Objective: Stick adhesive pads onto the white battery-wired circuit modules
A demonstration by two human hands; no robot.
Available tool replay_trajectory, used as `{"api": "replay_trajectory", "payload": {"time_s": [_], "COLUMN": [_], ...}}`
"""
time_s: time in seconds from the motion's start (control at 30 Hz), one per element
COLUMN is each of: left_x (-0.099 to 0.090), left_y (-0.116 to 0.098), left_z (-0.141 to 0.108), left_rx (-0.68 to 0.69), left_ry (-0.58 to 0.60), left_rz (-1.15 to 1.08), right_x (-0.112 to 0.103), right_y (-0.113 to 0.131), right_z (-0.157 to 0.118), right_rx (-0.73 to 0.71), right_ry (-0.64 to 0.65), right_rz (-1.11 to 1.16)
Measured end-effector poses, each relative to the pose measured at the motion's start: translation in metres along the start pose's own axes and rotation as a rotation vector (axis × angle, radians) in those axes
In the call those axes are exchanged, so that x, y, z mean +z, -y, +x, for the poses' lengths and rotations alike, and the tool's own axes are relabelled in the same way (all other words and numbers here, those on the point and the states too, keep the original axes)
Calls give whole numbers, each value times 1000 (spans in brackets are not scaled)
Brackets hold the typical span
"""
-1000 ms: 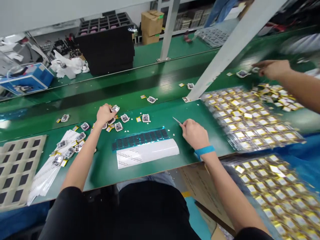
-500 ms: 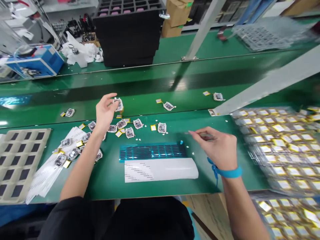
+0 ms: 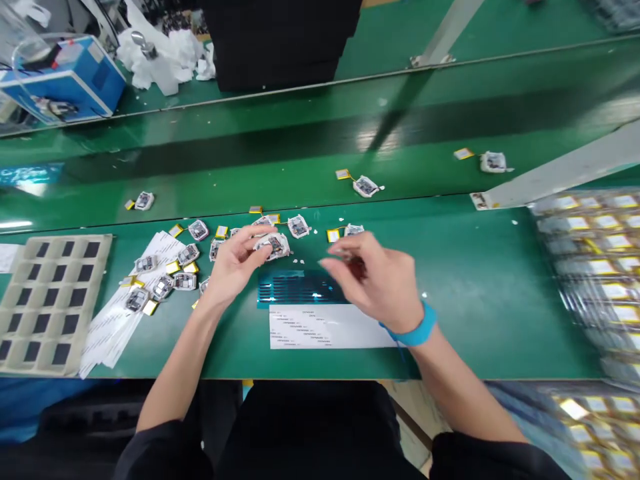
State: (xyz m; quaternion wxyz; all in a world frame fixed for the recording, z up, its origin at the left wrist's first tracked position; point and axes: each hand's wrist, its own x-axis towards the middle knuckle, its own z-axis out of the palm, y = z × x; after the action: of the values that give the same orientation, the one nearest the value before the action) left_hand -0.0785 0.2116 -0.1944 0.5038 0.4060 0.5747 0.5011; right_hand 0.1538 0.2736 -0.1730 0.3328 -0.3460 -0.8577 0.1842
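Observation:
On the green workbench (image 3: pixel 450 320) lies a scattered group of small pouch cells wrapped in white, with yellow tabs on thin wires. My left hand (image 3: pixel 237 263) has its fingers on one wrapped cell (image 3: pixel 275 245), lifted a little above the others. My right hand (image 3: pixel 373 280) is pinched and blurred just right of it, apparently on a thin metal tool (image 3: pixel 345 251). Below both hands lie a teal sheet of dark pads (image 3: pixel 297 290) and a white printed label sheet (image 3: pixel 320 327), partly hidden by my right hand.
A grey tray with dark square windows (image 3: pixel 55 303) and white paper strips (image 3: pixel 125 313) lie at the left. Plastic trays of gold-topped cells (image 3: pixel 595 267) fill the right side. A metal strut (image 3: pixel 565 170) crosses the bench at right, and black stacked trays (image 3: pixel 275 40) stand beyond.
My left hand has come down from the far cells with one wrapped cell. My right hand has moved left toward it, over the teal sheet. The whole view has shifted as my head turned.

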Motion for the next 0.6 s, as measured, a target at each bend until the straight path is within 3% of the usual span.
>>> {"api": "replay_trajectory", "payload": {"time_s": [0.2,0.33,0.6], "left_x": [29,40,40], "left_y": [-4,-4,-4], "left_z": [-19,-27,-32], "left_rx": [-42,-35,30], "left_ry": [102,75,8], "left_rz": [-62,-68,225], "right_x": [29,31,26], "right_y": [11,6,-1], "right_z": [-14,-20,-23], "right_rx": [-161,-189,-258], "right_ry": [-30,-106,54], "right_rz": [-103,-156,-153]}}
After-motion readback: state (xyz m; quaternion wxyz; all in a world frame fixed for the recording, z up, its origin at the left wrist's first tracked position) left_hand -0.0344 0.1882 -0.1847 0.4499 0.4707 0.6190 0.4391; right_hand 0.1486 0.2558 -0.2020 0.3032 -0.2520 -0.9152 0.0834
